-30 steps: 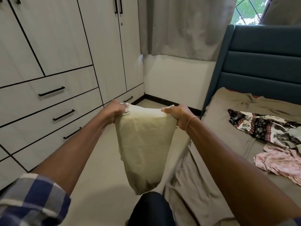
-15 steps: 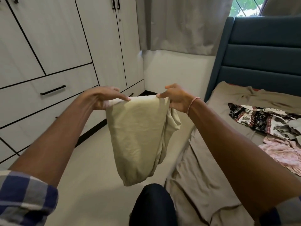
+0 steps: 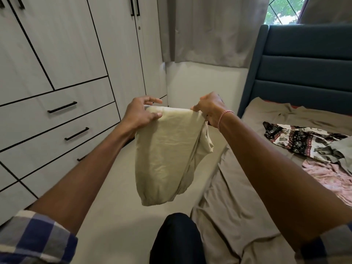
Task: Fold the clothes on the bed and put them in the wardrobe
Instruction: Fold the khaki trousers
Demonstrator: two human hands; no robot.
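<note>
Just off the bed's (image 3: 238,206) side edge, over the floor toward the wardrobe (image 3: 57,54), the cream cloth (image 3: 165,155) hangs from both hands. A second ago two tight fists held its top corners and its face hung flat. Now the half nearer the bed droops in a bunched fold, and since half a second ago the hands have drawn closer together, shortening the top edge.

The left hand (image 3: 142,113) pinches the corner farther from the bed, with the thumb pressed on the near face and the fingers reaching loosely over the top. The right hand (image 3: 210,109), a red-and-white thread bracelet (image 3: 224,116) at its wrist, curls its fingers tightly round the corner nearer the bed. Both forearms stretch forward.

On the bed, toward its headboard (image 3: 304,73), a patterned garment (image 3: 297,140) and a pink garment (image 3: 333,178) lie unfolded.
</note>
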